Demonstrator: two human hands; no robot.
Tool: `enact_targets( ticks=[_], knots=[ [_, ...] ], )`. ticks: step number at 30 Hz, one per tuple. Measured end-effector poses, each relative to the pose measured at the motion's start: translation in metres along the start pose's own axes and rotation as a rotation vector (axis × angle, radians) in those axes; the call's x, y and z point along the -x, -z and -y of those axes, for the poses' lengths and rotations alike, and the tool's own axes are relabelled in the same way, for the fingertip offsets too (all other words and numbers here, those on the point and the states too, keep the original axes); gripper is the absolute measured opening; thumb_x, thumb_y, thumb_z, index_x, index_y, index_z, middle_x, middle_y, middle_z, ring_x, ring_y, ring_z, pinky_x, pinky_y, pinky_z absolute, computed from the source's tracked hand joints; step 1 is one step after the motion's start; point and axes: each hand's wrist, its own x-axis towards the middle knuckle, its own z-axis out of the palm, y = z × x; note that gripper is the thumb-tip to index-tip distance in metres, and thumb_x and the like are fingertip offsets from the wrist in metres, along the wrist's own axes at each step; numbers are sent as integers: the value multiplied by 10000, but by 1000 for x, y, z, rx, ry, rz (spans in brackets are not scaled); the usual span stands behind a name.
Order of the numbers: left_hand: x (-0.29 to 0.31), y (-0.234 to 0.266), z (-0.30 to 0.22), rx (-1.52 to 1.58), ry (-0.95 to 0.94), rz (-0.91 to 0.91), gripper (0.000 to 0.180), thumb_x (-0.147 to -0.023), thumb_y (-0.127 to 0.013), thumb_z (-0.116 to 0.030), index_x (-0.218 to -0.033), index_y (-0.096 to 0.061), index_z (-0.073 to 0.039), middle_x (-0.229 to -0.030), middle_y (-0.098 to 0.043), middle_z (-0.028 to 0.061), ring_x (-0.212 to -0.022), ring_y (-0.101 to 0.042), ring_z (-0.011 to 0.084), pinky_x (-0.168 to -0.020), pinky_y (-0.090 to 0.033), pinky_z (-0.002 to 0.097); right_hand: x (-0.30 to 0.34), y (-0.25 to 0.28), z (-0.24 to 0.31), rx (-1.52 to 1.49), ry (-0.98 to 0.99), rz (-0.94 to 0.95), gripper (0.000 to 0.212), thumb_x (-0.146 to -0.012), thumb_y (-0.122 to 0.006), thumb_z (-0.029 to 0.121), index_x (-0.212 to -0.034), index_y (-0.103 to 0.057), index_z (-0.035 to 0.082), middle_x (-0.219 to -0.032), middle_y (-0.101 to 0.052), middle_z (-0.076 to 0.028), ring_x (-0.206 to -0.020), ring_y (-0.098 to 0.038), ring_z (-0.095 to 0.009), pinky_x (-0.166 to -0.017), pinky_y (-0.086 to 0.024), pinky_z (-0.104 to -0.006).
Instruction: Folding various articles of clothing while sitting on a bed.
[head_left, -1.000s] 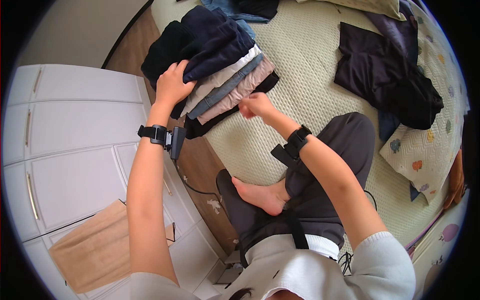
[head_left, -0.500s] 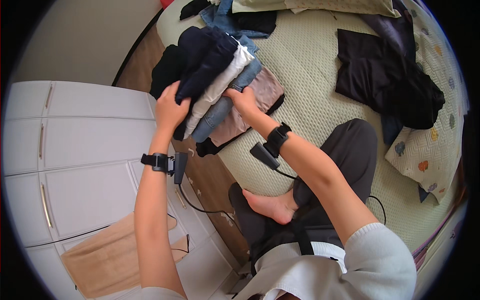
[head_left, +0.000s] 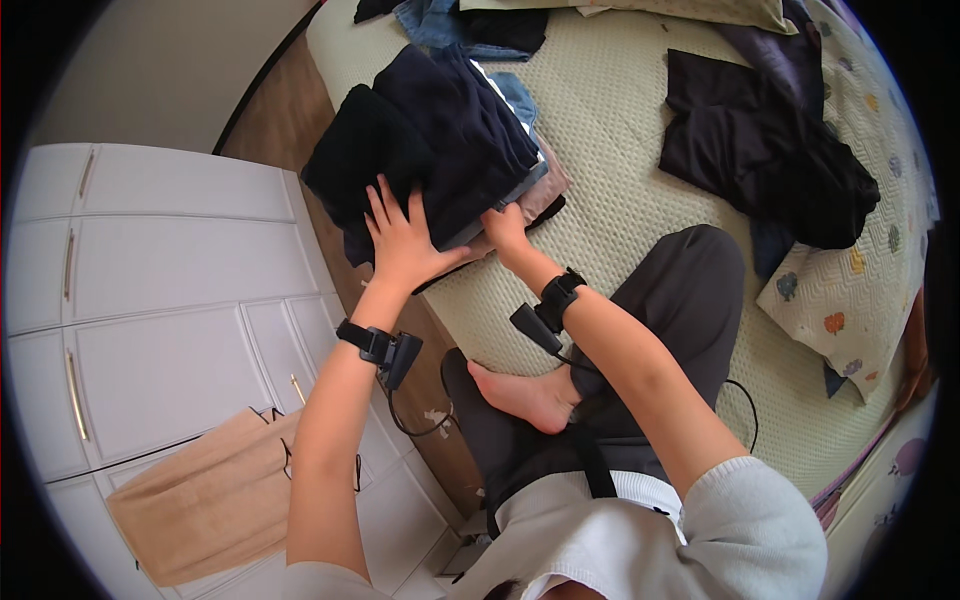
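Note:
A thick stack of folded clothes lies near the bed's left edge, with a black garment (head_left: 365, 150) and a dark navy garment (head_left: 465, 120) on top. Below them, pale blue denim (head_left: 518, 100) and a pink garment (head_left: 552, 188) peek out at the right side. My left hand (head_left: 405, 245) rests on the top of the stack, fingers spread, palm down. At the stack's near right corner my right hand (head_left: 508, 235) grips the side of the folded clothes; its fingertips are partly hidden among the layers.
The bed (head_left: 600, 150) has a pale green quilted cover. Dark satiny clothing (head_left: 750, 150) lies to the right, beside a patterned quilt (head_left: 835, 310). Jeans (head_left: 440, 25) lie at the far end. White cabinets (head_left: 170, 260) stand left, a beige cloth (head_left: 200, 495) on them. Cables hang from both wrist devices.
The upper clothes have tipped from leaning on edge to lying flatter on the stack, covering the white layer. My left hand has moved right, from gripping their edge to spreading on top.

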Motion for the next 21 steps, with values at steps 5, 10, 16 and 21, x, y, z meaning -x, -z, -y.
enact_targets(
  ticks=[5,10,16,21],
  knots=[
    [-1,-17,-1,-15,-5,-148,872,-520,-752,-333,-1236,-329,-70,-1301,-235,293,-1211,-220,466,-910,-306,556,0,8,-8,24,28,-39,234,-746,-590,127,-939,-599,-4,-878,-612,-94,-813,-562,-186,-730,-423,-300],
    [1,-5,33,175,-111,-115,628,-539,-702,-179,-1111,-464,-75,-1254,-339,256,-1132,-363,431,-926,-349,443,15,12,-9,-137,-34,93,257,-739,-619,137,-926,-596,-37,-894,-609,-84,-822,-553,-200,-739,-419,-294],
    [3,25,24,183,-130,22,632,-602,-718,-356,-1114,-497,-59,-1217,-378,268,-1138,-380,386,-947,-333,390,13,24,-17,-254,-37,182,280,-775,-568,76,-1025,-548,-46,-988,-574,-82,-882,-527,-186,-760,-415,-287],
    [-22,48,19,315,-98,-298,547,-652,-702,-363,-1032,-493,-30,-1222,-384,249,-1111,-397,399,-931,-336,409,8,27,-37,-284,-41,83,322,-816,-501,49,-1131,-480,-14,-1035,-546,-64,-857,-504,-159,-733,-408,-273]
  ],
)
